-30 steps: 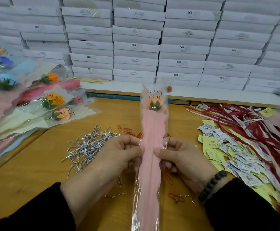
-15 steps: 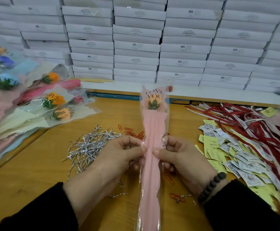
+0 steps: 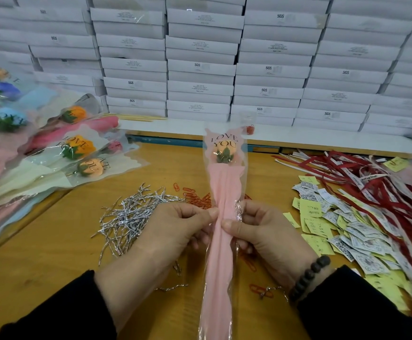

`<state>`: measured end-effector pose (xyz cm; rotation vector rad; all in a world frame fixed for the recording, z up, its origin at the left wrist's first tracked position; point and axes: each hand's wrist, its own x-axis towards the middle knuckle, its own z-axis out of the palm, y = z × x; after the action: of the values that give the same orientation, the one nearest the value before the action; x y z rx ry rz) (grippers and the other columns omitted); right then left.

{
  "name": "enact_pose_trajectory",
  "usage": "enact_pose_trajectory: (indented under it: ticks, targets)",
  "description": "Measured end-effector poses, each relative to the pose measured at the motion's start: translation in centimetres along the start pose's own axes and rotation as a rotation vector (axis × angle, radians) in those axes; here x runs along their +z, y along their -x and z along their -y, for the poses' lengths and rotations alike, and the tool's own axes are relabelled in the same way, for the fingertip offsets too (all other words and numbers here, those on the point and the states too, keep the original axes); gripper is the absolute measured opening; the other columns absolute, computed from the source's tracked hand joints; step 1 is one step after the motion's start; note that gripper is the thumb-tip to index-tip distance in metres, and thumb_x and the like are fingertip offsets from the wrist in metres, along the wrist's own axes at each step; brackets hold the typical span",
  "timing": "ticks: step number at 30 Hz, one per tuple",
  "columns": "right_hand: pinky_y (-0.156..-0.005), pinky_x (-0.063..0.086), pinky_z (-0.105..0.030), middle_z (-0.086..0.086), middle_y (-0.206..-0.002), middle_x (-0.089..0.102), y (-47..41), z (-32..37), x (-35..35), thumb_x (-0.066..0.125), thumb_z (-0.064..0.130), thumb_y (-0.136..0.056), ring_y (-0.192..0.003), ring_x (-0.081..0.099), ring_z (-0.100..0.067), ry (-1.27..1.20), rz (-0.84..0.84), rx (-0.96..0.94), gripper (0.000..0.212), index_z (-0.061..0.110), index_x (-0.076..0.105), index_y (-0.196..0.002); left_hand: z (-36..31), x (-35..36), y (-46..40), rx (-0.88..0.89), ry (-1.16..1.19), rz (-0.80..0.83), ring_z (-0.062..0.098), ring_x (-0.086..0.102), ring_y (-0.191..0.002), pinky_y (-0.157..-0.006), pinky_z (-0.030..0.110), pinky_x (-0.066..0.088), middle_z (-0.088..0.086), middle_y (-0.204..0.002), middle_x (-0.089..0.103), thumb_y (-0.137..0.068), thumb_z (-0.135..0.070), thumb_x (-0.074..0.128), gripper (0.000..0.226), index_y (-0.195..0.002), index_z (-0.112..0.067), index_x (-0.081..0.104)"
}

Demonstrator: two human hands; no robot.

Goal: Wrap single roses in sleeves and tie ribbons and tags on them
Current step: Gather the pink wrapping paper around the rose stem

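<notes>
At the centre of the frame a single rose (image 3: 224, 153) stands upright in its pink sleeve (image 3: 221, 253), the clear top printed "LOVE YOU"; the left hand (image 3: 173, 231) and the right hand (image 3: 266, 231) hold it from either side at mid-height, above the desk (image 3: 52, 246); the fingers (image 3: 229, 225) of each hand are curled and pinch the gathered sleeve, thumbs facing one another across the pink paper; a silver twist tie (image 3: 238, 209) sits against the sleeve at the right hand's fingertips, though whether it is wound round cannot be told; a dark bead bracelet (image 3: 308, 276) circles the right wrist; left of centre lies a heap of silver twist ties (image 3: 131, 214), with red paper clips (image 3: 195, 195) just beyond it; at the right of the frame lie paper tags (image 3: 342, 224) and red ribbons (image 3: 376, 187), overlapping; wrapped roses (image 3: 60, 155) are piled at the left; stacked white boxes (image 3: 200, 57) fill the top of the frame.
</notes>
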<state>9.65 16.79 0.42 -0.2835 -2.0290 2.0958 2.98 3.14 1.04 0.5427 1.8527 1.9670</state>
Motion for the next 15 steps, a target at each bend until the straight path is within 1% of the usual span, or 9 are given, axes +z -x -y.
enact_pose_trajectory:
  ticks: [3,6,9,12,15]
  targets:
    - [-0.039,0.035,-0.013,-0.002,-0.067,0.066,0.01,-0.02,0.01,0.067,0.001,-0.08,-0.04,0.044,-0.003,0.024,-0.002,0.002,0.013,0.006,0.067,-0.092,-0.11,0.1,0.11,0.017,-0.039,0.0,0.008,0.048,-0.038,-0.038,0.015,0.037,0.008,-0.049,0.057,-0.079,-0.005,0.067,0.017,-0.076,0.012,0.067]
    - [-0.04,0.037,-0.014,0.0,-0.066,0.067,-0.01,0.0,-0.01,0.066,0.001,-0.08,-0.04,0.045,-0.002,0.03,0.0,0.002,0.013,0.007,0.067,-0.092,-0.19,0.15,0.2,0.02,-0.055,0.0,0.007,0.048,-0.036,-0.037,0.015,0.038,0.006,-0.047,0.058,-0.081,0.001,0.064,0.011,-0.078,0.011,0.068]
    - [-0.04,0.037,-0.013,0.0,-0.065,0.067,0.04,0.01,-0.02,0.066,0.0,-0.08,-0.039,0.045,-0.002,0.022,-0.008,-0.001,0.013,0.006,0.067,-0.092,-0.22,0.18,0.33,0.003,-0.053,0.003,0.006,0.048,-0.035,-0.038,0.015,0.039,0.004,-0.046,0.058,-0.081,0.002,0.064,0.009,-0.08,0.009,0.069]
    - [-0.039,0.038,-0.013,-0.003,-0.069,0.068,0.08,0.1,-0.15,0.065,0.001,-0.081,-0.039,0.045,-0.002,0.007,-0.022,0.0,0.015,0.005,0.066,-0.095,-0.33,0.36,0.48,-0.011,-0.065,0.028,0.004,0.049,-0.036,-0.04,0.014,0.041,0.001,-0.047,0.06,-0.081,0.001,0.064,0.008,-0.083,0.005,0.071]
    - [-0.04,0.039,-0.013,-0.002,-0.072,0.07,0.15,0.16,-0.11,0.066,0.002,-0.081,-0.04,0.047,-0.003,0.025,-0.017,0.005,0.016,0.006,0.067,-0.097,-0.37,0.47,0.47,-0.003,-0.08,0.011,0.004,0.048,-0.036,-0.039,0.014,0.04,0.001,-0.048,0.06,-0.08,0.001,0.065,0.007,-0.083,0.006,0.069]
